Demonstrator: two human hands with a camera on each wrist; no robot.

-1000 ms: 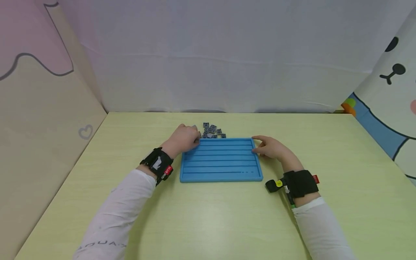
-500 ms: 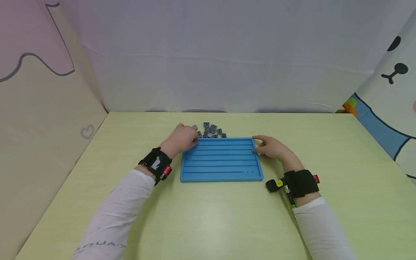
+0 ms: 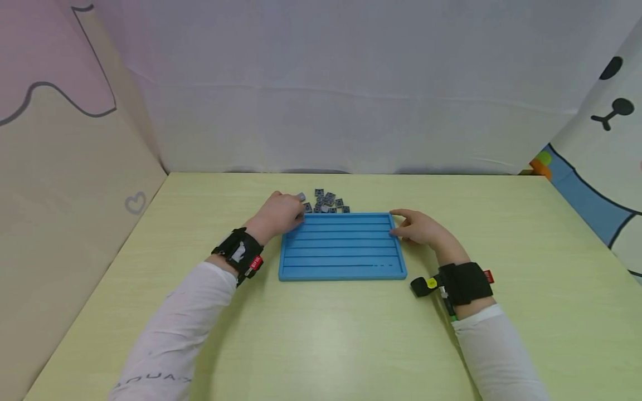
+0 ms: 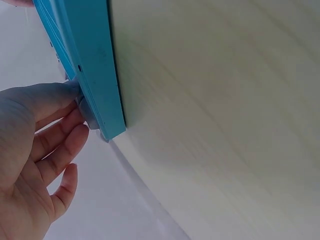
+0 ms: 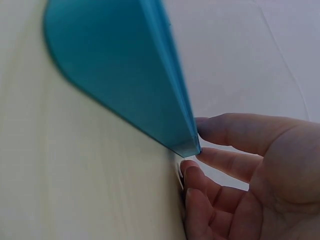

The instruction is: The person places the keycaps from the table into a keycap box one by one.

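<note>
- A blue grooved tray (image 3: 342,248) lies flat on the pale green surface (image 3: 321,334), between two white-sleeved arms.
- The right hand (image 3: 418,227), fingers loosely extended and holding nothing, touches the tray's far right corner.
- The left hand (image 3: 281,214) sits at the tray's far left corner, fingertips pinching a small grey tile (image 3: 301,196).
- Just beyond the tray's far edge, a cluster of small dark tiles (image 3: 327,203) rests on the surface.
</note>
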